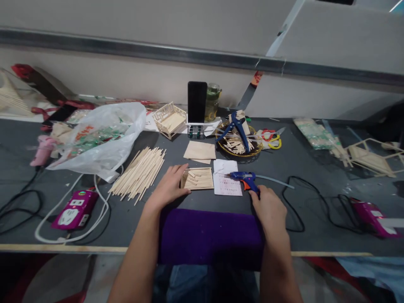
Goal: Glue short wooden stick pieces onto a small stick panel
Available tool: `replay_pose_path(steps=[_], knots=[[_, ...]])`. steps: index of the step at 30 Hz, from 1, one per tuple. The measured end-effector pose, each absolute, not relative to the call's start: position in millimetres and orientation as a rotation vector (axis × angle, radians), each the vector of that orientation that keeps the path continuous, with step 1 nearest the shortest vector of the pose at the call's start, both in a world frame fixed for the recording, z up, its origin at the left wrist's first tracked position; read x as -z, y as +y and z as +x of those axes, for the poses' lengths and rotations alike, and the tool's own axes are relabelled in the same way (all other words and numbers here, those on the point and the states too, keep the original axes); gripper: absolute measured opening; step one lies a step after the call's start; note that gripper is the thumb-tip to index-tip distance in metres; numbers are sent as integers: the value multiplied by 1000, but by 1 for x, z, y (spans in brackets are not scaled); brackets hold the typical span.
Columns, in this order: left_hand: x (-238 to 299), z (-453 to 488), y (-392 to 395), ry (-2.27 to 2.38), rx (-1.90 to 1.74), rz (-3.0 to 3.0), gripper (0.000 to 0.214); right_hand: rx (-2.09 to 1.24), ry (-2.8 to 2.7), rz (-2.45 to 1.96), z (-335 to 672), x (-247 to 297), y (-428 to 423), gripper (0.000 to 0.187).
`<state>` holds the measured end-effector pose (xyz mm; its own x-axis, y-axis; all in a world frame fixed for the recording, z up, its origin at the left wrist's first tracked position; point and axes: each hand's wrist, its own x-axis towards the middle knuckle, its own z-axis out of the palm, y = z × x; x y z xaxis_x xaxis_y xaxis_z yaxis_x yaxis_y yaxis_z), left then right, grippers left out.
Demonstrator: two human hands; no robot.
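My left hand (pixel 168 187) lies flat on the dark table, fingers stretched out, touching the left edge of a small flat panel of wooden sticks (pixel 198 178). My right hand (pixel 268 207) is closed around the handle of a blue hot glue gun (pixel 245 179), whose nozzle points left over a white paper slip (pixel 225 185) beside the panel. A loose pile of wooden sticks (pixel 140 172) lies to the left of my left hand. A purple cloth (pixel 208 235) covers the table edge between my forearms.
A white plastic bag (pixel 107 134) sits at left, with a magenta power strip (pixel 75 209) and cables near it. A phone on a stand (pixel 197 103), a jar, a small wooden tray (pixel 170 119), a bowl of sticks with blue cutters (pixel 239 141) and scissors lie behind. Another power strip (pixel 372 215) is at right.
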<state>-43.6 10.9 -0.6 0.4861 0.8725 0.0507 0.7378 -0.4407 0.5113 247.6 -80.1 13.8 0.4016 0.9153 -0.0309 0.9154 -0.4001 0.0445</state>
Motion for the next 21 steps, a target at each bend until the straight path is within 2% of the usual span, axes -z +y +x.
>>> replay_pose_path(steps=[7,10,13,15,18,21], knots=[[6,-25,8,1220,-448,2339,86,120,1532,2702,276,-11,-81,26],[8,-19,7,1135,-479,2344,88,46,1530,2791,281,-15,-81,27],[9,-16,7,1079,-597,2303,86,-117,1765,2950,263,-21,-73,29],[10,-15,9,1101,-765,2243,66,-139,2129,2980,240,-23,-62,24],[13,-14,14,1281,-1120,2092,19,-2,2753,2783,200,-17,-42,26],[18,-13,17,1424,-1322,1902,17,136,2868,2727,175,-4,-27,26]])
